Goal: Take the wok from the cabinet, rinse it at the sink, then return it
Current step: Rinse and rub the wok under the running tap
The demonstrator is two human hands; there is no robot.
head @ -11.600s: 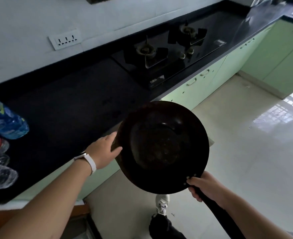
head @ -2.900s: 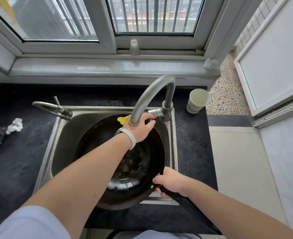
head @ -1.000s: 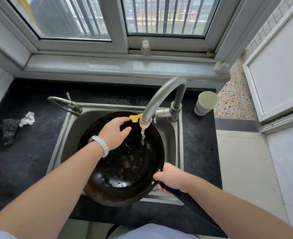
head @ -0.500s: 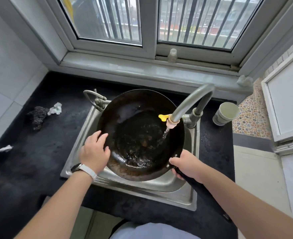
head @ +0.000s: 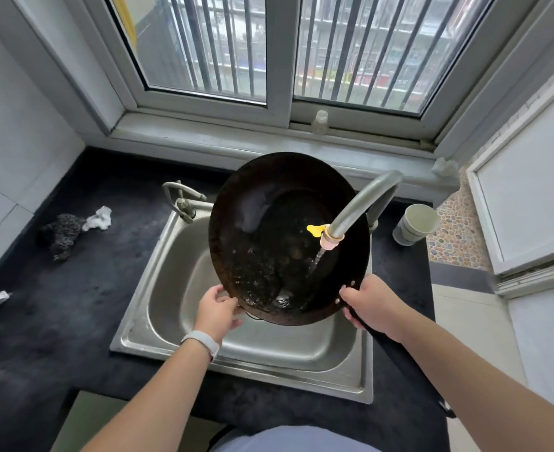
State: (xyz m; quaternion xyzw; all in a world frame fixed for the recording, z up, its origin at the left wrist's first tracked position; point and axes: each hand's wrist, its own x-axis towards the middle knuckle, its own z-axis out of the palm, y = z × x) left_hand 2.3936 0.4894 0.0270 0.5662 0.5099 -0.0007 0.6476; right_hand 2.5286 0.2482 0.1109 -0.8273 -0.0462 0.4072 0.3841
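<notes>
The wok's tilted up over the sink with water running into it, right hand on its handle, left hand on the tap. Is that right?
Not quite. In the head view the left hand is not on the tap; it holds the wok by its near rim. The rest stands: tilted over the sink, water running, right hand on the handle.

Black wok [head: 269, 223], steel-grey sink [head: 178, 272], yellow tap tab [head: 313, 230], white wristband [head: 200, 340]

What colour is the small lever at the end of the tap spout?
Yellow. The lever shows clearly in the head view, against the dark wok.
</notes>
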